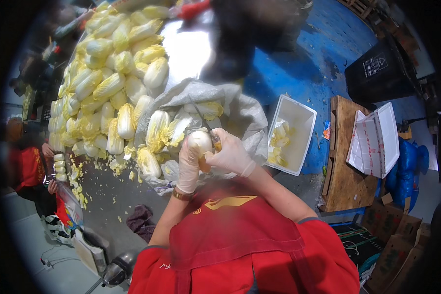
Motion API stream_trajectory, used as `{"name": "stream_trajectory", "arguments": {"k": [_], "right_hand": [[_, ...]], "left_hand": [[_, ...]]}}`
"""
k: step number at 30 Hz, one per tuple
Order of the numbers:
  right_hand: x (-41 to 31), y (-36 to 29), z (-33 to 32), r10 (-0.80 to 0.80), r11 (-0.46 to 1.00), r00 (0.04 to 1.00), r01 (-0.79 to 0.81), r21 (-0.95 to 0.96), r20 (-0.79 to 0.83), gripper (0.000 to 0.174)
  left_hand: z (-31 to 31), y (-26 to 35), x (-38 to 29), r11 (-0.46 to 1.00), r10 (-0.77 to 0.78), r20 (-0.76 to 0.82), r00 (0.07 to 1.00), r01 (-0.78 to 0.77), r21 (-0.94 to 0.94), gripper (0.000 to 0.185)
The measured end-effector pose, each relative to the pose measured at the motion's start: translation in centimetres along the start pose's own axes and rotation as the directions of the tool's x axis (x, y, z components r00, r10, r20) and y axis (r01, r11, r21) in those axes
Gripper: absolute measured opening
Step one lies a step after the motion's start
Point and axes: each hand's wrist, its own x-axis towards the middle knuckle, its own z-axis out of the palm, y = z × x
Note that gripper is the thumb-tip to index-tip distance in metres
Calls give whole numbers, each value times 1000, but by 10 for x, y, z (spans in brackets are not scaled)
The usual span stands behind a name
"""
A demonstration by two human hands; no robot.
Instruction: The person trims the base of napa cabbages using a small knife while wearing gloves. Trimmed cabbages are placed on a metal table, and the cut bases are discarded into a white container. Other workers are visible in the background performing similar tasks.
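My gloved left hand (188,165) holds a napa cabbage (200,142) by its side, with the pale rounded base up. In my gloved right hand (232,152) is a knife (199,110) with a yellowish handle, its blade pointing away from me beside the cabbage. Both hands are over an open white woven sack (251,110), which has cabbages and loose leaves in it. One trimmed-looking cabbage (149,161) lies at the sack's left edge. A large heap of napa cabbages (110,84) covers the table on the left.
Right of the sack stands a white foam box (305,143) with leaves inside. Beyond it are a wooden pallet (352,187) holding foam lids (386,128) and a black bin (378,70). A co-worker in red (31,165) is at the left; another person stands across, beyond the sack.
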Motion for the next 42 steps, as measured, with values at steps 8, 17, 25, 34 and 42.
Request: {"name": "stream_trajectory", "arguments": {"k": [8, 17, 25, 34, 42], "right_hand": [[2, 1, 0, 76, 993, 997, -77, 87, 6, 53], [-2, 2, 16, 112, 967, 990, -89, 237, -85, 41], [26, 26, -22, 137, 990, 970, -125, 72, -199, 49], [5, -2, 20, 195, 978, 975, -202, 52, 110, 46], [-3, 6, 25, 331, 882, 930, -364, 298, 159, 37]], "left_hand": [[-1, -14, 2, 997, 71, -49, 996, -72, -21, 63], [-31, -45, 24, 993, 111, -239, 965, -116, -7, 59], [-63, -44, 28, 776, -267, -216, 939, 77, -625, 75], [-20, -24, 21, 782, -155, -216, 964, -13, -623, 68], [-9, -11, 15, 792, -84, -260, 962, -94, -603, 82]]}}
